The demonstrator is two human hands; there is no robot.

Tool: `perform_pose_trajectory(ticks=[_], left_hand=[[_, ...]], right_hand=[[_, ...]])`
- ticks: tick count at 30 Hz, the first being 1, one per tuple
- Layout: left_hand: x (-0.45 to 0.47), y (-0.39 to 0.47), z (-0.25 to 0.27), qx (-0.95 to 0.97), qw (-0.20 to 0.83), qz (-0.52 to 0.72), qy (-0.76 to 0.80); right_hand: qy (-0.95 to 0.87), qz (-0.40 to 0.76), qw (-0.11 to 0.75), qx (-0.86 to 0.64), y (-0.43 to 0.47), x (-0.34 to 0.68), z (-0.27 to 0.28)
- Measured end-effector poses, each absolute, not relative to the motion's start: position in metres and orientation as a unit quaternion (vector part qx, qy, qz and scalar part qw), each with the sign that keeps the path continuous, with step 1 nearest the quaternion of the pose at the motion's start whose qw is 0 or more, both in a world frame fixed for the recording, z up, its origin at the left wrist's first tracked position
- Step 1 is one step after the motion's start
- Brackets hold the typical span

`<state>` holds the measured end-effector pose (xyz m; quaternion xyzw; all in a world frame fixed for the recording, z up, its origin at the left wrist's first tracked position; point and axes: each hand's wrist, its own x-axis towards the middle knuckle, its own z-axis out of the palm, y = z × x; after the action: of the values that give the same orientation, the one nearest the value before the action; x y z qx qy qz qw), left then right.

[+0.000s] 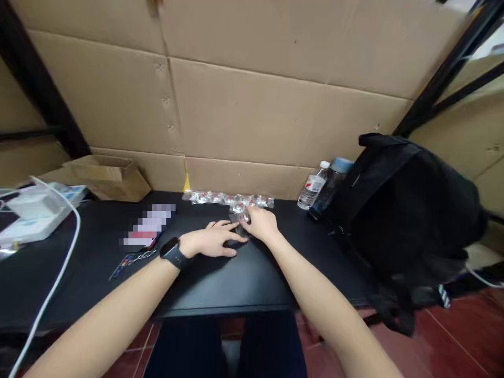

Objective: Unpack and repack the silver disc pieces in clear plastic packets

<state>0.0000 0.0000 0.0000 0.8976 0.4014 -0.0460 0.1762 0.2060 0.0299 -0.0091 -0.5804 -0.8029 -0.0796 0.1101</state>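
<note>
from afar i see a black table [236, 283] bearing, left to right, white corded devices [33, 218], a cardboard box [124, 184], a blurred phone-like slab [148, 227], small clear-wrapped packets [205, 197], two bottles [312, 189] and a black backpack [409, 210].

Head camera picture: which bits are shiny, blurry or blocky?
Head view: the tabletop has a pale sheen near its front edge and the wrapped packets glint; head view again: the bottle label is too soft to read, the backpack sinks into near-black, and blocky squares cover a flat item.

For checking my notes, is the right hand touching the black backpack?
No, the right hand is at the clear packets, apart from the backpack.
</note>
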Motion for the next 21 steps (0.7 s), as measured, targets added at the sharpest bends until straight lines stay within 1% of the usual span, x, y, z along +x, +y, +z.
perform_pose_trajectory(ticks=[4,12,17,19,21], left_hand=[[0.002,-0.003,0.005,0.895,0.18,-0.037,0.406],[-0.002,-0.001,0.004,0.891,0.178,-0.032,0.415],[-0.004,0.001,0.003,0.892,0.183,-0.026,0.413],[-0.004,0.001,0.003,0.895,0.177,-0.006,0.409],[-0.005,0.002,0.003,0.904,0.16,0.03,0.396]], right_hand=[[-0.803,-0.06,0.1,-0.585,0.03,0.205,-0.009],[-0.797,-0.04,0.107,-0.593,0.036,0.219,-0.006],[-0.798,-0.06,0.139,-0.584,0.037,0.21,-0.013],[-0.803,-0.048,0.16,-0.572,0.037,0.211,-0.014],[-0.821,-0.009,0.189,-0.538,0.039,0.217,-0.014]])
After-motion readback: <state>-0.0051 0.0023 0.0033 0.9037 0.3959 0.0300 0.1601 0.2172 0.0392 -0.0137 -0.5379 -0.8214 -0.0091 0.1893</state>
